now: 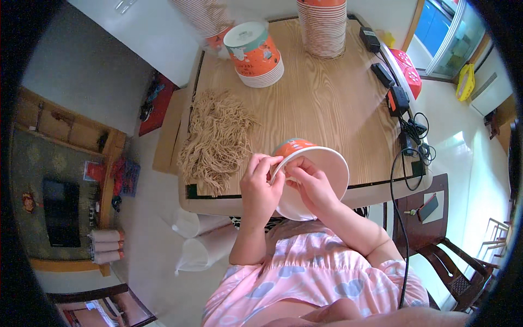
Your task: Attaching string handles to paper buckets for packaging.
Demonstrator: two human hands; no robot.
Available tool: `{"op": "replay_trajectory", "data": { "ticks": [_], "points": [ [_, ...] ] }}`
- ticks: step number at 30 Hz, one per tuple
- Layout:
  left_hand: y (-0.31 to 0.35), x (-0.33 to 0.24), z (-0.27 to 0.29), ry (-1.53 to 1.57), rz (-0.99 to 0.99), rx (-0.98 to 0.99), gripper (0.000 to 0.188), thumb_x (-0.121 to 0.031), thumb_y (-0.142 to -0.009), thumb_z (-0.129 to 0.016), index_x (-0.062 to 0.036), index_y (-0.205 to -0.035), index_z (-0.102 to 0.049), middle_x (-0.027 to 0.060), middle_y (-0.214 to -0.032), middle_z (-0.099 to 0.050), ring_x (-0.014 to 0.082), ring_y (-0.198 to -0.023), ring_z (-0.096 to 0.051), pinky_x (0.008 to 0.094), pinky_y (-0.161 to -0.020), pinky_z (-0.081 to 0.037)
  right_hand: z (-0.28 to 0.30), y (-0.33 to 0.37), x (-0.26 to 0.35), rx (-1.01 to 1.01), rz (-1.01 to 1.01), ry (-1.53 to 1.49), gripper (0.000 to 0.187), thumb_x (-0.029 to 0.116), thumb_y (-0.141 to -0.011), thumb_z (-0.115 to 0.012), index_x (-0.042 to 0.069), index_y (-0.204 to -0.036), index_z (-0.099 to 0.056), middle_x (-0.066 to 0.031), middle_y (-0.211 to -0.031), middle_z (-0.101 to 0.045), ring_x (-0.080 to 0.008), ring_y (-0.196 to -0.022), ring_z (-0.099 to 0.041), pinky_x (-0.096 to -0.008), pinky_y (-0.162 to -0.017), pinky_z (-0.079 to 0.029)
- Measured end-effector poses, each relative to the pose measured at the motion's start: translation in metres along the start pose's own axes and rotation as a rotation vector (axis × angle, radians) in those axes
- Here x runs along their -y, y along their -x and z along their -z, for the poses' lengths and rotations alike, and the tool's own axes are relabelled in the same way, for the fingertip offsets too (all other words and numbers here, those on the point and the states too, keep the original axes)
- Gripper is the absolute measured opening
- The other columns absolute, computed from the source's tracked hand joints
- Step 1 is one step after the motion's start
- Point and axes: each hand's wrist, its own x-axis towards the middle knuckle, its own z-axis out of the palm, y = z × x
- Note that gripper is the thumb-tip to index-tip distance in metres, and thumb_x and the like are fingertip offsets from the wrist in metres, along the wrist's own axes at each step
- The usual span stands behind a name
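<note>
An orange paper bucket [335,177] with a white rim and white inside is tilted between my hands at the table's near edge, its mouth toward me. Fingers and thumb of my left hand [262,180] pinch its left rim. Inside the mouth, close to that same rim, my right hand [310,185] has its fingertips drawn together; anything between them is too small to make out. A heap of tan paper twine strands [215,139] lies just beyond my left hand. Farther back, a short nested stack of the same buckets [253,54] stands upside down.
A tall stack of buckets [324,32] rises at the table's back, another plastic-wrapped stack [201,24] at the back left. Black power adapters [399,101] and cables line the right edge; one cable hangs toward me. A dark chair [427,218] holds a phone and keys.
</note>
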Motion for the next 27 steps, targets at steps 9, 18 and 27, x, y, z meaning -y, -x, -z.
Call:
{"op": "replay_trajectory", "data": {
  "ticks": [9, 18, 27],
  "points": [
    [-0.001, 0.001, 0.001, 0.013, -0.006, -0.001, 0.022, 0.001, -0.073, -0.063, -0.0039, -0.094, -0.06, 0.0076, -0.086, -0.055, 0.0192, -0.063, -0.056, 0.0311, -0.056, -0.047, 0.0, -0.004, -0.002, 0.04, 0.012, -0.026, 0.009, 0.012, -0.085, -0.059, 0.007, -0.093, -0.056, 0.0017, -0.089, -0.055, -0.0067, -0.085, -0.05, -0.023, -0.077, -0.04],
    [-0.006, -0.004, 0.002, 0.04, 0.049, 0.005, 0.028, 0.006, -0.073, -0.06, -0.0034, -0.099, -0.063, 0.0063, -0.083, -0.055, 0.0136, -0.065, -0.053, 0.0246, -0.056, -0.044, -0.003, -0.015, -0.002, 0.025, 0.037, -0.04, 0.01, 0.013, -0.088, -0.056, 0.007, -0.095, -0.057, 0.0012, -0.091, -0.056, -0.0085, -0.086, -0.051, -0.0245, -0.078, -0.04],
    [-0.007, 0.001, 0.011, 0.053, 0.016, 0.101, 0.041, 0.007, -0.072, -0.059, -0.0088, -0.11, -0.063, 0.0037, -0.084, -0.052, 0.0098, -0.062, -0.049, 0.0222, -0.054, -0.042, -0.007, -0.015, 0.001, 0.003, 0.042, 0.022, 0.015, 0.013, -0.087, -0.056, 0.005, -0.1, -0.057, -0.0014, -0.095, -0.058, -0.0106, -0.089, -0.054, -0.0251, -0.08, -0.042]
  ]
}}
